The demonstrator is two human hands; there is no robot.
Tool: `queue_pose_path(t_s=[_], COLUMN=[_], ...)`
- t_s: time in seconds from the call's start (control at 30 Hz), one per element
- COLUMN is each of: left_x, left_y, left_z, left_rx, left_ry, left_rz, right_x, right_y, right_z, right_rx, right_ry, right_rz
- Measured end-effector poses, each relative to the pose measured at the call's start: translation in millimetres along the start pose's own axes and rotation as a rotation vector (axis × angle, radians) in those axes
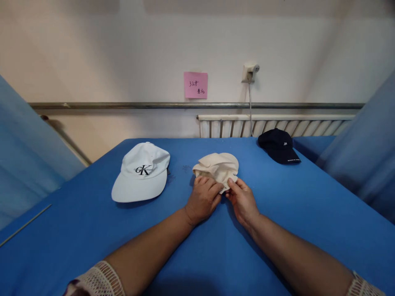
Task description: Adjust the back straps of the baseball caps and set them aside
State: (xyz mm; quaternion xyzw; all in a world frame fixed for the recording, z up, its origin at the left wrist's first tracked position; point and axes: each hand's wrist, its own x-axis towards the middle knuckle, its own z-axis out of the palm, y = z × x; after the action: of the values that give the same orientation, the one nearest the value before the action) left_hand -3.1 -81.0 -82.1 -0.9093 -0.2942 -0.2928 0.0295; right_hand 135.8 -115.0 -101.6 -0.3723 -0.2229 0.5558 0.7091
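A crumpled beige cap rests at the middle of the blue-covered table, its brim toward the back. My left hand is closed on the cap's near left edge, fingers curled over the fabric. At the near right edge, my right hand pinches the cloth between thumb and fingers. To the left sits a white cap with dark letters on its front, brim facing me. A dark navy cap with small white marks lies at the back right. Both of these stand apart from my hands.
The blue table cover reaches back to the wall. Behind it are a metal rail, a white radiator and a plugged-in socket with a hanging cord. A pink note is on the wall. Blue curtains hang at both sides.
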Motion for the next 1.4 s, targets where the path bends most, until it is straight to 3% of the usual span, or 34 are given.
queue_pose_path(t_s=[0.23, 0.33, 0.63, 0.83, 1.13, 1.4], left_x=[0, -1, -6, -7, -6, -8], left_y=[-11, -18, -10, -7, -5, -11], left_z=[13.7, 19.4, 2.4, 1.1, 1.6, 5.6], left_rx=[-0.394, -0.542, -0.222, -0.172, -0.18, -0.191], left_ry=[0.044, 0.079, 0.181, 0.154, 0.12, 0.144], left_rz=[-0.306, -0.365, -0.191, -0.127, -0.113, -0.057], right_x=[3, 4, 5, 6, 9, 7], right_y=[1, 0, -3, -2, -1, 0], right_z=[-3, -3, -9, -10, -7, -8], right_rx=[0.013, 0.009, 0.189, 0.25, 0.106, 0.08], right_ry=[-0.075, -0.118, -0.206, -0.196, -0.224, -0.235], right_rz=[0.11, 0.135, 0.345, 0.308, 0.228, 0.278])
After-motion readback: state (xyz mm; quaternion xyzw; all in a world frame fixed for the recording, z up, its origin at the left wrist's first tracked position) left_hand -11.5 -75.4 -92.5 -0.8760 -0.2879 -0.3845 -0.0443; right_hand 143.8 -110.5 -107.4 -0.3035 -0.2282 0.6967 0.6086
